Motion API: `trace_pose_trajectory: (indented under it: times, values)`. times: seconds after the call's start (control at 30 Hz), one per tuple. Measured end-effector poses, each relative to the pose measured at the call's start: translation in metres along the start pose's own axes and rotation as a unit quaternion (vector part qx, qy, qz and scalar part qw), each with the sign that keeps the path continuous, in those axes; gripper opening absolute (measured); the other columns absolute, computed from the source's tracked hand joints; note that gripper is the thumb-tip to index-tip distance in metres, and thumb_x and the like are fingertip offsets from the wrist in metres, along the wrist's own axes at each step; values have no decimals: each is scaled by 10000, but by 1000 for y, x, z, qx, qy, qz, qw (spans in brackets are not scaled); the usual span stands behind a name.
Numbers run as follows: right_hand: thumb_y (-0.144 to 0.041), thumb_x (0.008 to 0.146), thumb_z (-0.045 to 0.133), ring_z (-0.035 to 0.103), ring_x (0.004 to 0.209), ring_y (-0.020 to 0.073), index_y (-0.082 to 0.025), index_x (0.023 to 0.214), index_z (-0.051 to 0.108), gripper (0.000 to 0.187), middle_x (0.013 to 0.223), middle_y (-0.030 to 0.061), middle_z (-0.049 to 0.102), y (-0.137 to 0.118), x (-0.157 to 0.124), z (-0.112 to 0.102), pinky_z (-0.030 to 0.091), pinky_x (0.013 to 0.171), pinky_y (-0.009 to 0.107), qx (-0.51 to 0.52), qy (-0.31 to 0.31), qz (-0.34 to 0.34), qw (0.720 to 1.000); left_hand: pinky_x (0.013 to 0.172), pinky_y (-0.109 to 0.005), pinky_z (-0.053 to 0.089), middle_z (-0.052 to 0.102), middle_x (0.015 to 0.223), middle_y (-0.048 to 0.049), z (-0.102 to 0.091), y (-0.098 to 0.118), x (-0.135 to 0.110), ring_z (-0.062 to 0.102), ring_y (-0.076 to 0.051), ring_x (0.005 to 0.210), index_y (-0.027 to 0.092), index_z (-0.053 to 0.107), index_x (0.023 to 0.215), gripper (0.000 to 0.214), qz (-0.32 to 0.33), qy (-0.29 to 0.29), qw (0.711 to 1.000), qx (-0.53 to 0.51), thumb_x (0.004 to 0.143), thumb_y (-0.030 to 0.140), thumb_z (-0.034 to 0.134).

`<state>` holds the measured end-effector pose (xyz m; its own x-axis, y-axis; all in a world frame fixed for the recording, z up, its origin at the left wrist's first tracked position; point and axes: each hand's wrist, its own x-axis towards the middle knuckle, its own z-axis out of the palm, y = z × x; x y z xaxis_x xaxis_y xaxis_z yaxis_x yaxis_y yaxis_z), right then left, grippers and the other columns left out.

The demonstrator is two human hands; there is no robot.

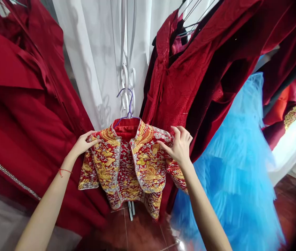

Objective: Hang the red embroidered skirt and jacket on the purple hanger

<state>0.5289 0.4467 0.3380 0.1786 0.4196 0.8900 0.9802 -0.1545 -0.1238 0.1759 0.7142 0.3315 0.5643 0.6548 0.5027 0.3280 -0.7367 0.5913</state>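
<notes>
At least one red garment (19, 122) hung left of the left hand (83, 143), whose thumb and fingers pinched a shoulder of one embroidered jacket (128, 167). The jacket was between both sets of fingers, on one purple hanger (130, 112), front parted, collar upward, hem toward the floor; its long axis, sleeve to sleeve, ran crosswise. The right hand (179, 144) gripped the other shoulder, thumb on the front, well parted from the fingers. One tiered blue dress (239, 164) hung right of those fingers.
</notes>
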Motion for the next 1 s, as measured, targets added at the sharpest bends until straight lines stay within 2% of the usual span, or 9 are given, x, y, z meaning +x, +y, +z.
trace_pose_trajectory:
  times: [0.13,0.27,0.4,0.5,0.57,0.67,0.77,0.9,1.0]
  values:
    - [-585,940,500,606,1020,277,-181,1228,535,497,1112,151,635,27,14,25,459,896,408,123,-111,-50,985,709,-251,462,747,898,-39,8,5,-8,659,-190,768,201,687,967,473,4,113,985,127,784,636,654]
    - [-587,949,489,606,736,193,-185,1007,599,421,867,71,662,33,18,50,458,698,290,221,-94,14,971,665,-259,424,764,858,-56,7,25,-18,674,-190,736,204,727,903,365,28,213,954,210,864,551,620]
    - [-614,919,518,438,541,108,-187,735,555,466,597,-34,497,38,33,66,345,550,233,280,-94,75,952,699,-294,435,775,861,-81,-3,51,-33,687,-217,746,191,746,827,376,27,284,926,248,861,549,635]
    - [-613,911,515,440,563,110,-181,725,557,473,605,-33,498,38,44,74,358,566,237,298,-132,89,941,767,-311,465,774,929,-62,-8,61,-47,691,-233,813,218,749,915,404,-21,258,938,231,785,597,698]
    - [-590,888,562,555,724,162,-165,943,608,431,813,31,628,32,39,75,448,689,282,288,-121,77,947,805,-315,496,765,996,-46,-9,56,-56,693,-233,864,228,717,1039,497,-57,184,971,145,739,624,720]
    - [-506,849,646,545,1110,270,-158,1195,537,504,1190,160,591,14,-1,70,449,950,429,217,21,81,973,851,-331,535,748,1078,-68,-2,33,-67,694,-237,932,179,654,1143,633,-108,105,987,-51,704,628,736]
    - [-360,882,618,539,1097,262,-185,1081,552,272,1110,135,580,-16,-72,70,437,963,453,181,122,110,970,877,-352,545,743,1058,-101,13,17,-71,692,-239,928,131,664,1092,621,-149,168,966,-127,687,590,764]
    - [-399,845,629,539,986,267,-193,909,583,221,980,106,590,-55,-165,90,416,906,457,175,14,177,969,917,-393,534,727,1009,-104,36,24,-76,682,-250,935,143,669,1049,550,-171,267,948,-42,730,587,731]
    - [-466,825,627,512,861,220,-201,762,582,276,841,54,583,-69,-217,109,406,858,389,302,-114,335,885,1062,-469,446,620,1279,-167,67,29,-106,568,-314,1225,161,556,1256,692,-201,353,912,53,732,574,740]
